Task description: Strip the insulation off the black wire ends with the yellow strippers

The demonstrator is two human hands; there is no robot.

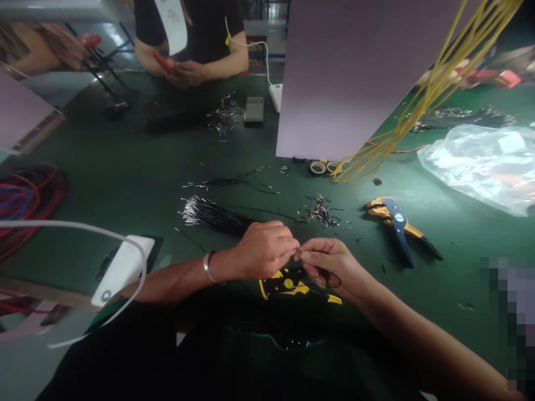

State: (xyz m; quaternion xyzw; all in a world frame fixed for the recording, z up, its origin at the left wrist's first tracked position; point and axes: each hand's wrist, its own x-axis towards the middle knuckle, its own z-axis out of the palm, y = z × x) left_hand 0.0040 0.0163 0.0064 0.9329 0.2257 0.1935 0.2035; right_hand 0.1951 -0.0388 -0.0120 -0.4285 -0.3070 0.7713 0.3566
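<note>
Fingertips meet in front of me as my left hand and my right hand both pinch a thin black wire, part of which curls below the right palm. The wire's tip is hidden between the fingers. Just under my hands lies a yellow-and-black wire stripper. Behind my left hand, a bundle of black wires with bare, silvery ends rests on the green table. Small cut scraps are heaped beyond my right hand. A blue-and-yellow wire stripper lies to the right.
Yellow wires hang over a pale upright panel, with tape rolls at its foot. A plastic bag lies at right. A white lamp and red cables are at left. Across the table, a person's hands hold a red tool.
</note>
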